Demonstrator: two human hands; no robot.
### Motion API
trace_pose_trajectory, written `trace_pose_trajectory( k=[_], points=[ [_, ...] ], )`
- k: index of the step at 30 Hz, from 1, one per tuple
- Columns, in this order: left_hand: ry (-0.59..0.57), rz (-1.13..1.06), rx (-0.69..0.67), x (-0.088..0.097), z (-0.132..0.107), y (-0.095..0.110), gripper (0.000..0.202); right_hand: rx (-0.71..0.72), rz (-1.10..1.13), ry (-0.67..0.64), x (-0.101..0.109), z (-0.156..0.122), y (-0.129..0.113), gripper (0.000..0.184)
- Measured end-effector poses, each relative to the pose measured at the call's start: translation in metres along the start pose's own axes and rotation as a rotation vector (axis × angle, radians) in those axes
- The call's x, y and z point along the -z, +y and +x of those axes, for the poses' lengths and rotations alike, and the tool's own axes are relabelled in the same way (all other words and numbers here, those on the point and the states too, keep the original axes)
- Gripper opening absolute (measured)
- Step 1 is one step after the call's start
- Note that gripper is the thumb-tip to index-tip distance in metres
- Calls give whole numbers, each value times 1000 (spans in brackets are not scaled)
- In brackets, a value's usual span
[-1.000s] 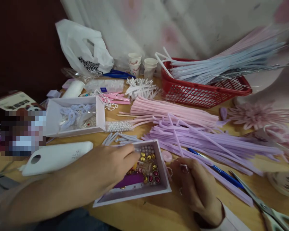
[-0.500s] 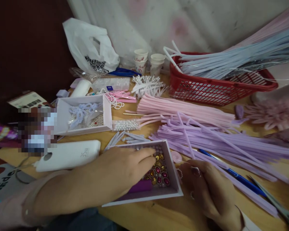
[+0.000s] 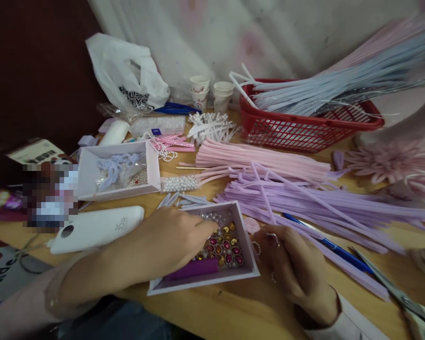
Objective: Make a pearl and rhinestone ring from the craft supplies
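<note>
My left hand [image 3: 179, 238] reaches into a white open box [image 3: 201, 285] of beads. Its fingers are bent and drawn together over the beads; whatever sits at the fingertips is hidden. The box holds red oval gems [image 3: 227, 244] in pearly rims, gold beads [image 3: 230, 229], pearls [image 3: 212, 216] and a purple block [image 3: 194, 268]. Right of the box, my right hand [image 3: 301, 269] pinches a dark red gem [image 3: 272, 240], with a thin wire by the fingertips. Beside that hand lie a pink disc [image 3: 251, 225] and a small loop of pearls [image 3: 257, 248].
Purple pipe cleaners [image 3: 304, 203] and pink ones [image 3: 262, 160] lie behind the box. Scissors [image 3: 403, 300] and a blue pen [image 3: 347, 255] rest at right. A red basket [image 3: 297, 134] stands at back right; a white power bank [image 3: 99, 229] and another white box [image 3: 118, 192] are left.
The whole view has shifted, so most things appear further left. My left hand has drawn back slightly over the beads, showing more gems. The right hand keeps its pinch.
</note>
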State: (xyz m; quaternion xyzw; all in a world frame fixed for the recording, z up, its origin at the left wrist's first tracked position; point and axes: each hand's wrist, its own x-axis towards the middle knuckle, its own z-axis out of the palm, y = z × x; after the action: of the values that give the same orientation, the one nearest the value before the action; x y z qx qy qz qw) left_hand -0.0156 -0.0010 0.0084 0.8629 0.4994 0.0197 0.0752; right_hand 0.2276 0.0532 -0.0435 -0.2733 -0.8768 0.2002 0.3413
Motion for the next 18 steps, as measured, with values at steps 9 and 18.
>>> trace_pose_trajectory(
  k=[9,18],
  points=[
    [-115,135,118,-1,4,8,18,42,12,15,-1,5,-1,14],
    [-111,142,121,-1,24,11,15,7,64,45,-3,1,7,13]
  ],
)
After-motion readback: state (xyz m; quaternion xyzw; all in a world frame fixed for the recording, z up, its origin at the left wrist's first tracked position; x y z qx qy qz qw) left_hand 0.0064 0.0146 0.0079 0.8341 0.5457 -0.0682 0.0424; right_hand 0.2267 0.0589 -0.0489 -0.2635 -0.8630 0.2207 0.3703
